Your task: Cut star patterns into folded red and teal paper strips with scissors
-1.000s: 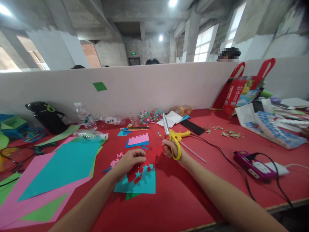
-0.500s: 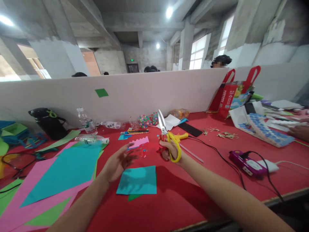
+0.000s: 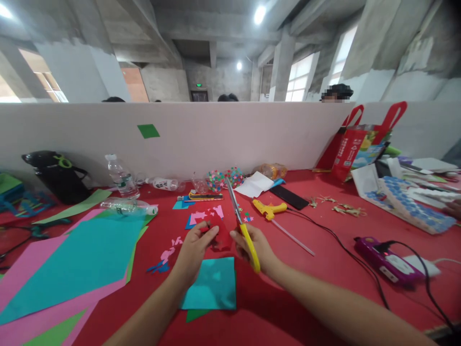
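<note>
My left hand (image 3: 192,247) pinches a piece of red paper (image 3: 220,229) between thumb and fingers, above the table. Its outline is hard to make out against the red tabletop. Yellow-handled scissors (image 3: 249,245) are in my right hand (image 3: 265,251), with the blades pointing up and away, just right of the red paper. Below the hands lies a turquoise paper rectangle (image 3: 212,290) with a green sheet (image 3: 196,315) peeking out under it. Pink and blue paper scraps (image 3: 167,255) lie left of my left hand. Behind it rests a pink cut piece (image 3: 217,210).
A yellow glue gun (image 3: 269,209), a black phone (image 3: 290,196) and a purple power strip (image 3: 387,262) with cables lie on the right. Large coloured sheets (image 3: 82,259), bottles (image 3: 122,178) and a black flask (image 3: 55,178) occupy the left. A white partition (image 3: 216,139) stands behind.
My left hand has gone from spread fingers to pinching the red paper. The scissors have turned more upright and moved slightly left and lower. The view has shifted a little.
</note>
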Motion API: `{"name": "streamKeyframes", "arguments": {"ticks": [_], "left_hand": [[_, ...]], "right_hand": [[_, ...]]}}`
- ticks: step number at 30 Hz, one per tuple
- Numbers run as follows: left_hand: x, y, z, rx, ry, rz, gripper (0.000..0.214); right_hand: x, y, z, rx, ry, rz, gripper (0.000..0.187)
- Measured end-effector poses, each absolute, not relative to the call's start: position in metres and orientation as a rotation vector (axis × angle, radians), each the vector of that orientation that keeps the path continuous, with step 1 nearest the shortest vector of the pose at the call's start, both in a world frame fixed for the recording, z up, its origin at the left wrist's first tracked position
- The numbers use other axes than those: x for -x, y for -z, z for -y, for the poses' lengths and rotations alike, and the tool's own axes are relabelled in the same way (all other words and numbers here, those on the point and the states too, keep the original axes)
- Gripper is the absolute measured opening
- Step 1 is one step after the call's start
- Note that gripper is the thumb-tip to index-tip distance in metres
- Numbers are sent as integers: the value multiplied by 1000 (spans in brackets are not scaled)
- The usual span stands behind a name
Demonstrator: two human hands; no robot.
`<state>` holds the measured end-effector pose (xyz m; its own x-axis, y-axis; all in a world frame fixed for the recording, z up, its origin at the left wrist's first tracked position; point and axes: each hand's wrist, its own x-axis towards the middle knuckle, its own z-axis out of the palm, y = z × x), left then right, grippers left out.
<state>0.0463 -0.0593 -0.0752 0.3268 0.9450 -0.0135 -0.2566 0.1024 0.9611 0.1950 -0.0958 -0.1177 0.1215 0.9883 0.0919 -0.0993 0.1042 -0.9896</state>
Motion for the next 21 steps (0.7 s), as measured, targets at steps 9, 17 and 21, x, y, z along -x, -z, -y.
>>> {"name": "streamKeyframes", "arguments": {"ticks": [9, 17, 21], "left_hand": [[-31, 108, 66, -1356, -692, -742, 27], [-35, 106, 76, -1200, -657, -772, 22], [-28, 94, 69, -1099, -875, -828, 21]], "right_hand": [[-194, 120, 110, 1193, -1308, 1104, 32], [-197, 136, 115, 1216, -1167, 1141, 33], [-221, 126, 120, 1271, -1090, 1405, 39]]}}
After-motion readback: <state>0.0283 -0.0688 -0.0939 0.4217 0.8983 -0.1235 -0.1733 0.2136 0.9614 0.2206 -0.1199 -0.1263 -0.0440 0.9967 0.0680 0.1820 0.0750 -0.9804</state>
